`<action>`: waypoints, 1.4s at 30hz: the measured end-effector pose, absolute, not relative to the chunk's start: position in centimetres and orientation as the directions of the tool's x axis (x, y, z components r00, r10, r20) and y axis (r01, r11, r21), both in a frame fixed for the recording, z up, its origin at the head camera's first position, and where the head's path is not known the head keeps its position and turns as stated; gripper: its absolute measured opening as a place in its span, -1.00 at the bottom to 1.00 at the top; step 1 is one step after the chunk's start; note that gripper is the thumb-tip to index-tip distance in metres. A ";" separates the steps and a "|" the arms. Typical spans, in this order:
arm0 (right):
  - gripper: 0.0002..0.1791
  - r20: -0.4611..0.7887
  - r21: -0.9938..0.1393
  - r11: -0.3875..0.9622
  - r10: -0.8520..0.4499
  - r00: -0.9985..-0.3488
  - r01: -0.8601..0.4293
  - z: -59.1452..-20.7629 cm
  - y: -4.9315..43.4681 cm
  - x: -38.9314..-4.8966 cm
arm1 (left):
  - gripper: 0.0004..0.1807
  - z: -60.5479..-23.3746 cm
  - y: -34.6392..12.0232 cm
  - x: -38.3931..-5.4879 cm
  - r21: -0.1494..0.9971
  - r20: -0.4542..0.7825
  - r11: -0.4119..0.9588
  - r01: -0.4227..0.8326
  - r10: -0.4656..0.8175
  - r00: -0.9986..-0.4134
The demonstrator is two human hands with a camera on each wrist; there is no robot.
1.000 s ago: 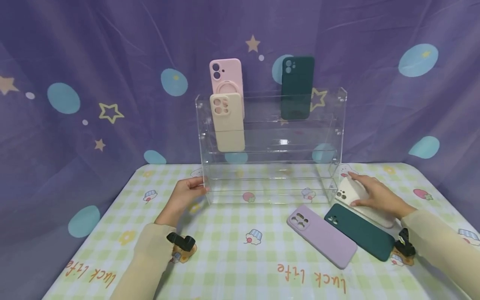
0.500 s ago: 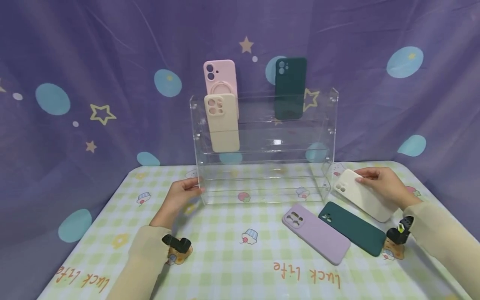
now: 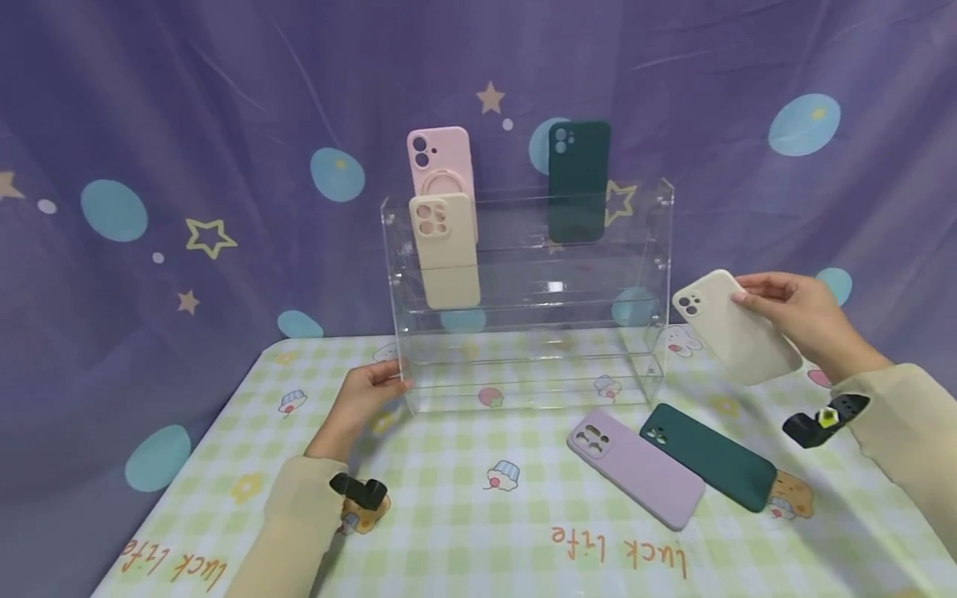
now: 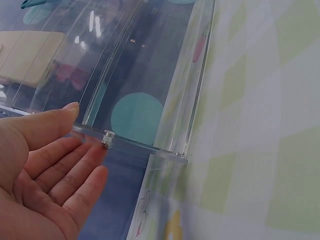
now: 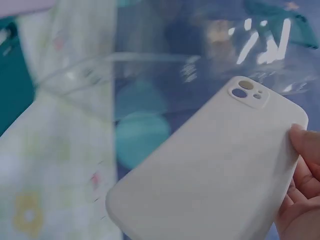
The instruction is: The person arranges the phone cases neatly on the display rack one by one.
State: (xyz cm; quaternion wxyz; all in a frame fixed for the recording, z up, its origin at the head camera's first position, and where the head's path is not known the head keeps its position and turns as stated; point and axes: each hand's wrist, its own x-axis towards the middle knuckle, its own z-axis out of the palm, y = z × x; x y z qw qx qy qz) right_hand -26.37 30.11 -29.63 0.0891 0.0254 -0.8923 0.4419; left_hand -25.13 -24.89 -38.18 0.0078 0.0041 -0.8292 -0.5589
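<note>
A white phone case [image 3: 736, 328] is tilted in the air right of the clear acrylic display rack [image 3: 553, 332]. My right hand [image 3: 815, 320] pinches its upper right edge, thumb in front and fingers behind, as the right wrist view also shows with the white case [image 5: 210, 170]. My left hand [image 3: 362, 399] holds the rack's left side edge between thumb and fingers; in the left wrist view the thumb [image 4: 55, 122] lies against the clear panel. On the rack stand a pink case [image 3: 441, 154], a cream case [image 3: 452, 266] in front of it, and a dark green case [image 3: 579, 183].
A lilac phone case [image 3: 643, 477] and another dark green case [image 3: 714, 461] lie side by side on the checked tablecloth [image 3: 434, 531], in front of the rack's right end. A purple patterned curtain [image 3: 247, 124] hangs behind the table.
My right hand has lifted the white case off the table, up to about the rack's mid height. My left hand stays at the rack's left side. The head view has shifted slightly.
</note>
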 end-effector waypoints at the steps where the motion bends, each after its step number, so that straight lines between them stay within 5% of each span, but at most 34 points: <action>1: -0.48 0.193 -0.793 0.595 0.047 -0.980 -0.127 -29.0 30.0 -26.3 | -0.51 -38.2 -24.8 -25.1 0.928 0.009 0.374 0.002 -0.016 -1.000; 12: -0.63 0.281 -0.849 0.504 0.179 -0.943 -0.157 -23.7 28.4 -25.6 | -0.50 -38.5 -24.0 -24.7 0.937 0.026 0.349 0.020 -0.014 -1.000; 21: -0.81 0.384 -0.922 0.040 0.206 -0.900 -0.384 -20.9 26.5 -25.9 | -0.54 -38.7 -23.8 -25.1 0.935 0.035 0.354 0.022 -0.029 -0.999; 31: -0.87 0.454 -0.748 -0.454 0.181 -0.872 -0.484 -19.2 19.9 -28.3 | -0.50 -38.0 -24.3 -24.8 0.928 -0.008 0.373 -0.007 0.001 -1.000; 42: -0.89 0.412 -0.712 -0.502 0.269 -0.870 -0.492 -18.7 15.0 -31.8 | -0.50 -37.4 -24.6 -24.7 0.921 -0.030 0.389 -0.022 0.016 -0.999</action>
